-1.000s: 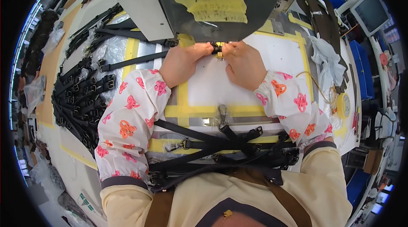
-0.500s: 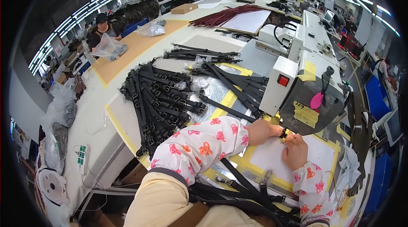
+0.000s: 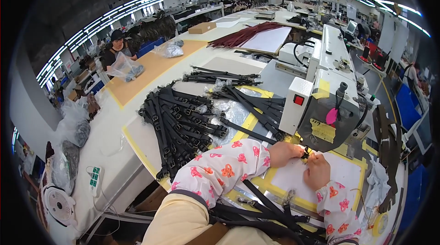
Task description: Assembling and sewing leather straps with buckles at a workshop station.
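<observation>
Both hands meet under the head of a white industrial sewing machine [image 3: 300,100]. My left hand [image 3: 284,154] is closed on a black strap [image 3: 250,131], whose length trails out to the left behind it. At the fingertips shows a small dark end with what seems to be metal hardware [image 3: 305,154], lit by the machine's lamp. My right hand [image 3: 317,171] pinches at that same end from the right, its fingertips close to those of the left. The needle area is mostly hidden by the machine head and my fingers.
Left of my arm lies a large pile of black buckled straps [image 3: 181,121]; more straps [image 3: 254,100] lie beside the machine. Black straps with metal clips [image 3: 275,213] hang near my lap. A person [image 3: 118,50] sits across the table. A fan [image 3: 59,203] stands at lower left.
The whole view has shifted slightly, so the scene sits lower and a little to the right. Both hands keep their hold by the machine, with only a slight change in finger position.
</observation>
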`<act>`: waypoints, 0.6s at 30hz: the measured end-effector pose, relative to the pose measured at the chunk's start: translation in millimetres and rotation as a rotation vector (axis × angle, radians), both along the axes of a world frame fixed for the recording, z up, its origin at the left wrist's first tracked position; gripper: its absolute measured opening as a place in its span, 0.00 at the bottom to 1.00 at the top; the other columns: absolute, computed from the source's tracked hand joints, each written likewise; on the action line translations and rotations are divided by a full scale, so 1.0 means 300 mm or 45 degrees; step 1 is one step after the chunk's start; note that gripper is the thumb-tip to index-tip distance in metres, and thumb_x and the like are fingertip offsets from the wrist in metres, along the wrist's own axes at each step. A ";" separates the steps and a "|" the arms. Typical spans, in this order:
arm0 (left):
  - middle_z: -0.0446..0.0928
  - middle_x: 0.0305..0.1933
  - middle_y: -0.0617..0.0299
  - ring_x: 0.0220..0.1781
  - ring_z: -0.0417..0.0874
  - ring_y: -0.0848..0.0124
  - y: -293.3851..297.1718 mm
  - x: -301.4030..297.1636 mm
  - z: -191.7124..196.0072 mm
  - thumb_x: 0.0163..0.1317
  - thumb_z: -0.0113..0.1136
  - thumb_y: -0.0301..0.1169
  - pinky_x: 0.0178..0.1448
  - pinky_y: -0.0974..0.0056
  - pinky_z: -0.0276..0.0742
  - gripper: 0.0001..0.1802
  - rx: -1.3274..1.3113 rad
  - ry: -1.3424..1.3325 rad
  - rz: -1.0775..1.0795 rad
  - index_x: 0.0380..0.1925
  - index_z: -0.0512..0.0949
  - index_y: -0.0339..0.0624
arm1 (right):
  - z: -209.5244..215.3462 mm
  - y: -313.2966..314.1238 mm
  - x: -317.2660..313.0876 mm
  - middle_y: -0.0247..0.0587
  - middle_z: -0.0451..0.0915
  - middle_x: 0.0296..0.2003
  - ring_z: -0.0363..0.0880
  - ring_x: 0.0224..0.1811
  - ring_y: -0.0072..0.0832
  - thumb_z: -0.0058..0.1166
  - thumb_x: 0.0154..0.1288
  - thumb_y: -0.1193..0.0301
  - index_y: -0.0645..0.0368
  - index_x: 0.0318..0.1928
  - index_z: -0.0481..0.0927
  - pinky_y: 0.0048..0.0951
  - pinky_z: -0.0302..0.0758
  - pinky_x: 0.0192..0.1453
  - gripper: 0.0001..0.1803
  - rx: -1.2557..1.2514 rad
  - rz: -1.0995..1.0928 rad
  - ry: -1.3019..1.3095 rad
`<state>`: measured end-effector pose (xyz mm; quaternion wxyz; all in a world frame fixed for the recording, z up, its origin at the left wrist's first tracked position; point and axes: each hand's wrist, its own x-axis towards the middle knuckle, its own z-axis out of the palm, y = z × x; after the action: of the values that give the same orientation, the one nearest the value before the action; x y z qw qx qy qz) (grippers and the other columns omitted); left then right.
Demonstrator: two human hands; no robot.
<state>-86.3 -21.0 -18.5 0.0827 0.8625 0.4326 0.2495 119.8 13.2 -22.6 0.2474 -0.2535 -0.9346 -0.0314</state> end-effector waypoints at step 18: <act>0.75 0.44 0.55 0.43 0.78 0.55 0.015 -0.001 -0.006 0.50 0.50 0.24 0.43 0.56 0.74 0.14 0.119 -0.036 0.015 0.38 0.75 0.41 | 0.021 0.015 -0.023 0.43 0.76 0.30 0.74 0.37 0.36 0.52 0.36 0.73 0.66 0.26 0.77 0.33 0.75 0.36 0.12 -0.024 -0.120 -0.141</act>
<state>-86.6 -16.5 -20.3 0.0467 0.8592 0.4243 0.2820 113.0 17.9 -16.2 0.1911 -0.2976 -0.9341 -0.0482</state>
